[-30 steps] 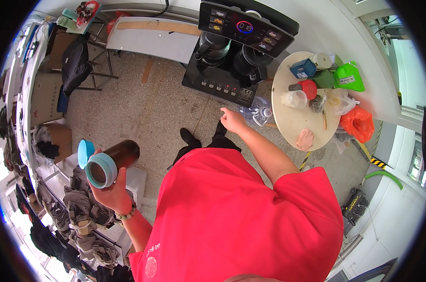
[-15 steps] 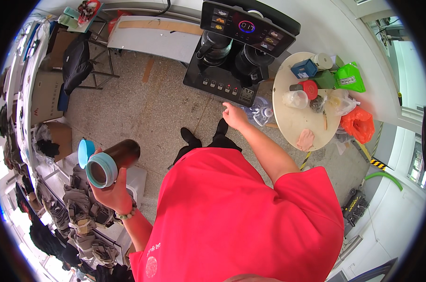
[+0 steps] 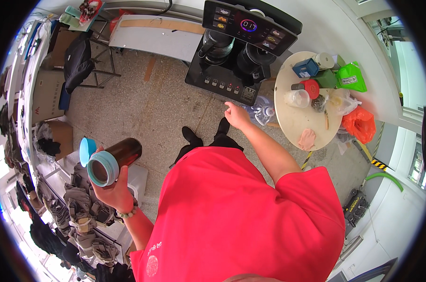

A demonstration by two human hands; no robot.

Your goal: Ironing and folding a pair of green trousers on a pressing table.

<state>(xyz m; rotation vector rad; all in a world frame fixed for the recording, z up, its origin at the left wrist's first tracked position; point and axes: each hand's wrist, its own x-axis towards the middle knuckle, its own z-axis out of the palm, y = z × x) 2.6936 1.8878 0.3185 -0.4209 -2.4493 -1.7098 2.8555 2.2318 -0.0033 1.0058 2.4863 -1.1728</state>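
My left hand (image 3: 114, 191) is wrapped around a brown, see-through-looking bottle (image 3: 124, 152) with a pale blue neck. The bottle tilts toward me, and its open mouth shows a dark inside. Beside the neck, by my fingertips, is a bright blue lid (image 3: 87, 150); whether it is hinged on or held is hidden. My right hand (image 3: 237, 115) reaches to the front edge of a black tea machine (image 3: 220, 87), just below its row of buttons. Its index finger points out and the others are curled, with nothing seen in them. A glass kettle (image 3: 217, 47) and a dark pot (image 3: 252, 58) stand on the machine.
A round cream table (image 3: 288, 123) at the right carries boxes, a clear cup, bags and a red-lidded jar. A large clear water bottle (image 3: 263, 113) stands on the floor beside the machine. Clothes (image 3: 79, 202) hang on racks at the left. A black-draped stool (image 3: 79, 61) stands behind.
The view has shifted slightly. Both hands keep nearly the same place; the bottle stays in my left hand and my right hand stays by the machine's front edge.
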